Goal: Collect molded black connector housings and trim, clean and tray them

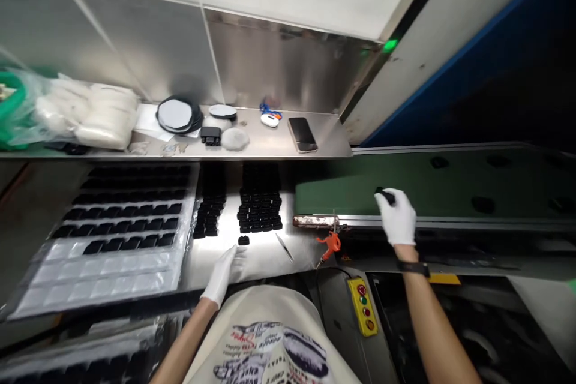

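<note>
My right hand [398,219], in a white glove, is closed on a small black plastic part [386,195] above the green conveyor belt [346,189]. My left hand [222,274], gloved too, rests with fingers stretched out at the steel table [258,261], holding nothing. Just beyond its fingertips lies a single black part [243,240]. Rows of similar black parts [260,210] stand behind that one, with a second group [209,210] to the left. A tray [112,270] further left has several rows of black parts and pale pockets nearer me.
Tweezers [284,247] lie on the table. An orange air gun [332,244] hangs at the belt's end, above a yellow button box [362,307]. More dark parts [483,204] ride on the belt. The shelf [252,147] holds a phone [303,134] and bagged white material [105,114].
</note>
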Demonstrator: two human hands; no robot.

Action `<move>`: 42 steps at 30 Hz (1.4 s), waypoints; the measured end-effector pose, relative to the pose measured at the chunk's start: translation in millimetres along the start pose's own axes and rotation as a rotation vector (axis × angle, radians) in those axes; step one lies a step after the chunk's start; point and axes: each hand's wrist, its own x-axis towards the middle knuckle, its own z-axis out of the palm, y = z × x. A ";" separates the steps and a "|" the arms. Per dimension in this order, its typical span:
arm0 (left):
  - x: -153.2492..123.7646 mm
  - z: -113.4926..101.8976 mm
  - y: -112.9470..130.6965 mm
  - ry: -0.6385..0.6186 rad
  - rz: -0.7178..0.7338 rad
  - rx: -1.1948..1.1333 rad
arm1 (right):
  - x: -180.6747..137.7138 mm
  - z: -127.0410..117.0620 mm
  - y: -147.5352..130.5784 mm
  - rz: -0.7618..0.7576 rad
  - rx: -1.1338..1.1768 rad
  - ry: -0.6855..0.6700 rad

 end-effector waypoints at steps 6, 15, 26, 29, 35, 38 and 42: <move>-51.8 39.1 52.9 -0.617 -0.136 -0.479 | -143.4 104.6 -179.9 -0.673 0.341 -0.764; -60.4 -1.2 29.5 -0.591 -0.047 -0.466 | -218.9 139.9 -196.1 -0.321 0.685 -0.871; -21.1 9.5 9.3 -0.496 0.075 -0.391 | -232.2 166.6 -189.3 -0.190 0.476 -0.847; -18.6 9.2 6.7 -0.547 0.052 -0.310 | -233.9 168.5 -185.6 -0.188 0.459 -0.910; -11.4 -2.7 4.3 -0.611 0.077 -0.032 | -242.0 176.7 -176.5 -0.092 0.497 -0.985; -1.3 -5.2 0.9 -0.575 0.139 0.156 | -245.4 182.2 -171.7 -0.016 0.537 -0.992; 10.2 3.8 -3.2 -0.533 0.302 0.372 | -246.8 188.0 -160.1 0.127 0.590 -0.953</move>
